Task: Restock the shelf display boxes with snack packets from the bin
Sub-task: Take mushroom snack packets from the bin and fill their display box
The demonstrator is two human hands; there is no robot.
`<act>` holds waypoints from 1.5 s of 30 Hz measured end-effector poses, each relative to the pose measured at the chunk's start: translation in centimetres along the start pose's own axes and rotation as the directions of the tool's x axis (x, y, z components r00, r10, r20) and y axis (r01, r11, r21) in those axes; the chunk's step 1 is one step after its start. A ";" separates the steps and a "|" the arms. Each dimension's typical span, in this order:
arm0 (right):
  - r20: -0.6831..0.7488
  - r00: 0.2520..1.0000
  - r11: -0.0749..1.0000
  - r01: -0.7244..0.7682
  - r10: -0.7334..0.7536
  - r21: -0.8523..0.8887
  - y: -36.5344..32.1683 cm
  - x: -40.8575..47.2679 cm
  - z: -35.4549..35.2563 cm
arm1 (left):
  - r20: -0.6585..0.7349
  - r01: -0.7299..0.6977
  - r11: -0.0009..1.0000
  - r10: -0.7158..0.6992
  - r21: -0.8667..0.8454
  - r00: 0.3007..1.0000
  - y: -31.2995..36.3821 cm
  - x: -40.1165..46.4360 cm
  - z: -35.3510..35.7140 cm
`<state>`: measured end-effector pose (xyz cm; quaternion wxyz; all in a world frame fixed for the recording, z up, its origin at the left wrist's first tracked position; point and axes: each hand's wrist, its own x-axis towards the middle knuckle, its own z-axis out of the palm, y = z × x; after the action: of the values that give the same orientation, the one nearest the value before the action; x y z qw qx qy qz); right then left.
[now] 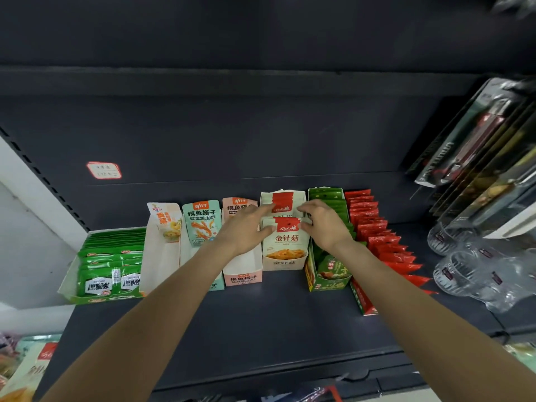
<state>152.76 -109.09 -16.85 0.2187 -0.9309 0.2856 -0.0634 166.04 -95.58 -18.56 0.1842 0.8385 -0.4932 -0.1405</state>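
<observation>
A white display box (283, 264) in the middle of the dark shelf (261, 320) holds white-and-red snack packets (285, 239) standing upright. My left hand (243, 230) touches the left edge of the front packets with its fingers stretched out. From the other side my right hand (324, 223) pinches the top right edge of the front packets between thumb and fingers. The pink box (243, 275) just left of it is mostly bare, with a pink packet (237, 206) at its back. No bin is in view.
Along the shelf stand a green packet tray (110, 262), a white box with a yellow packet (164, 221), a teal box (200, 224), a green box (327, 274) and a row of red packets (380, 236). Clear glasses (475, 265) and hanging packs (478, 146) crowd the right.
</observation>
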 end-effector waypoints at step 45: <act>0.439 0.888 0.985 0.075 -0.136 0.153 -42.5 -14.3 37.9 | -0.089 0.538 0.842 -0.539 -0.041 0.837 -42.9 -43.1 -4.0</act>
<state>171.50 -55.56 -31.87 0.3360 -0.9179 0.1718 0.1222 180.54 -37.94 -31.83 0.1670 0.9478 -0.2272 -0.1491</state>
